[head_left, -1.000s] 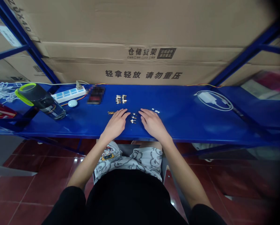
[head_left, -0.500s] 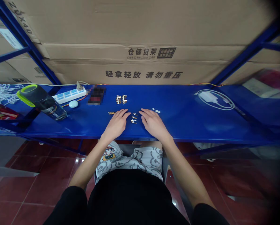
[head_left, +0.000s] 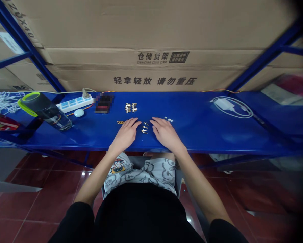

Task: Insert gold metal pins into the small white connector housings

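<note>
My left hand (head_left: 127, 131) lies palm down on the blue table (head_left: 199, 125), fingers stretched out, holding nothing. My right hand (head_left: 163, 131) rests the same way across from it. Between them sit a few small white-and-brass pieces (head_left: 144, 127), too small to name, touched by neither hand. Several thin brass-coloured pieces (head_left: 120, 122) lie just beyond my left fingertips. A few small white pieces (head_left: 169, 119) are just past my right fingers. Farther back, several white-and-brass pieces (head_left: 131, 107) are grouped in two columns.
At left are a water bottle (head_left: 47, 111) with a green strap, a white power strip (head_left: 75, 103), a light-blue rounded object (head_left: 79, 113) and a dark blurred item (head_left: 104, 104). A white charger with cable (head_left: 226, 104) lies at right. Cardboard boxes (head_left: 151, 33) stand behind.
</note>
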{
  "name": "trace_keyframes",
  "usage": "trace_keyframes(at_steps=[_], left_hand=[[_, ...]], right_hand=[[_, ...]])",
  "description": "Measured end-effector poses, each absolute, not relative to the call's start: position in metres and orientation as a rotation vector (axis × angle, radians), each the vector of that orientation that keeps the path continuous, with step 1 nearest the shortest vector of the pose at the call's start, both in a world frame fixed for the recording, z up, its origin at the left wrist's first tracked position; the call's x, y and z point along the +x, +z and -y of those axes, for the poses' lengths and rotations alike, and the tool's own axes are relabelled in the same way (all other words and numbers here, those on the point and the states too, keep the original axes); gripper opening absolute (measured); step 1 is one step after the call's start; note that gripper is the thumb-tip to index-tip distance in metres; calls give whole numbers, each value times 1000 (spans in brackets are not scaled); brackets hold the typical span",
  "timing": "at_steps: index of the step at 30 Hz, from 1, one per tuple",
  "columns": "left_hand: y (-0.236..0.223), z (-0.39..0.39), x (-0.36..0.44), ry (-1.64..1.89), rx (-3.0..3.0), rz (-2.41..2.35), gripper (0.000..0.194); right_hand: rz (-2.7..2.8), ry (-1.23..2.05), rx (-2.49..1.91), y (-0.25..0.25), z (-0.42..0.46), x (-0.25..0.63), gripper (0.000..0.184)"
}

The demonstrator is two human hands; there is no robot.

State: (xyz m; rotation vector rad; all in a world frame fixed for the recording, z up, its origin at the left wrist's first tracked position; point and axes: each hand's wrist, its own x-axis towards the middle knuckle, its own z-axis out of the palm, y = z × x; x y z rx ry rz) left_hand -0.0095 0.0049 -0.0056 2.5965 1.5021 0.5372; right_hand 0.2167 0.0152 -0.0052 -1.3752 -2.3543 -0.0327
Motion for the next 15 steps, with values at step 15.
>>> trace_keyframes(at_steps=[15], left_hand=[[-7, -5, -9, 558, 2600, -1493, 48]], right_hand=[[2341, -6, -1373, -6, -16, 218, 46]])
